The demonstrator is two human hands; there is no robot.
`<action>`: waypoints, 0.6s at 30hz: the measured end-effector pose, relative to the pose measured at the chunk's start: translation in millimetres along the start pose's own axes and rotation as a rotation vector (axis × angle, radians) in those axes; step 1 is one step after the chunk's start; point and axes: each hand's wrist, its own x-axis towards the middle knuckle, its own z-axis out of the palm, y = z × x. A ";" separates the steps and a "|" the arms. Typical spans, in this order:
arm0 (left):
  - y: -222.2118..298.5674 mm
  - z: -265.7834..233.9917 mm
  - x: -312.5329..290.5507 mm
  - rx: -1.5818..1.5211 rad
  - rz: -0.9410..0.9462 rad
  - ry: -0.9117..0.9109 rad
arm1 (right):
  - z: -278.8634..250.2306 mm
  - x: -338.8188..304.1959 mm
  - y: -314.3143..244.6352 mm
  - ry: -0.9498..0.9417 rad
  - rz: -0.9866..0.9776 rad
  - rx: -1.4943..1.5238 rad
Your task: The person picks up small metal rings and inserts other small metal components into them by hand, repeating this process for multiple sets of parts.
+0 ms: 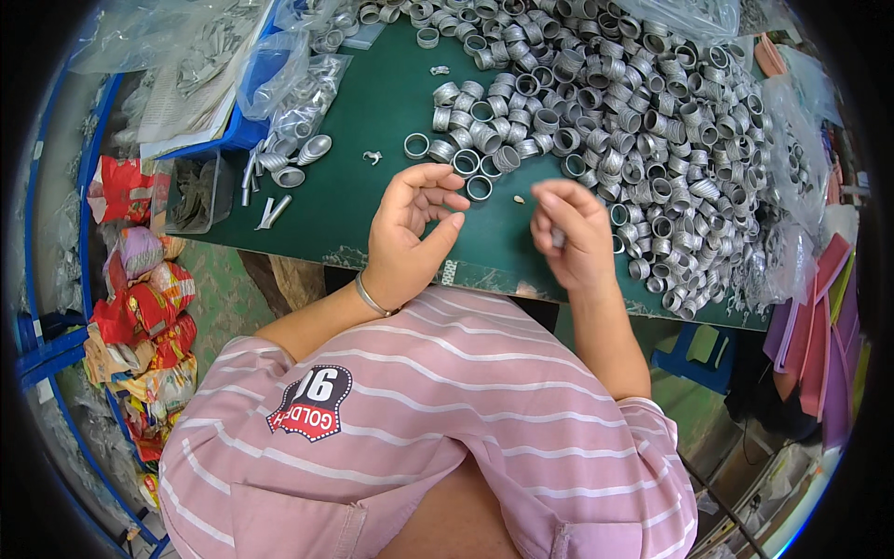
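Over the near edge of the green tabletop (349, 210), my left hand (414, 219) is curled loosely, its thumb apart from the fingers, and nothing shows in it. Just beyond its fingertips a few silver metal rings (479, 188) lie with their round openings up. My right hand (575, 238) is closed, and a bit of something grey shows at its fingers, too small to name. A tiny pale piece (519, 199) lies on the table between the hands. To the right and far side spreads a large heap of ribbed metal rings (643, 121).
At left stand a blue bin (244, 130) with papers and a clear plastic box (219, 191). Metal tube pieces (272, 212) and a bag of metal parts (312, 93) lie beside them. A small metal scrap (372, 156) sits mid-table. Plastic bags (792, 186) edge the heap.
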 end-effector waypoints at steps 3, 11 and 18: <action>-3.3 -2.4 -0.7 -0.005 -0.062 0.027 | 21.0 24.0 -3.1 0.204 -0.388 -1.098; 2.0 -5.3 0.8 -0.165 -0.250 0.005 | 19.6 22.3 -1.0 0.144 -0.354 -1.028; -3.5 3.3 8.2 -0.132 -0.098 -0.108 | 36.2 -3.6 10.9 0.106 -0.379 -0.701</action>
